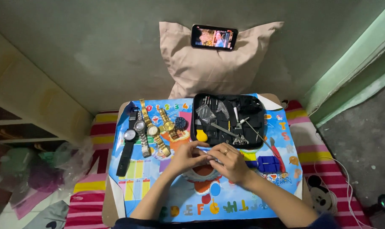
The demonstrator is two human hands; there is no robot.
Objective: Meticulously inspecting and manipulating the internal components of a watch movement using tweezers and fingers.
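Home room, floor-level corner: pillow [213, 63] propped against plain wall with phone [214, 37] on it, striped cartoon bedding [315, 152], children's alphabet mat [158, 174] over a small bench, open shelving [23, 127] beside.

dim indoor scene under soft, diffuse overhead light; no hard shadows, only a faint shade beneath the pillow [216, 63] and around the hands [209, 159]. brightest area: the glossy printed mat [158, 178] at centre, with mild sheen but no strong glare. the phone screen [213, 37] glows as a small bright spot of its own. corners fall off to dark, especially lower left and lower right. wide-angle lens bends the wall lines at the edges. centre is fairly sharp; small tools in the black case [228, 121] blur into noise.
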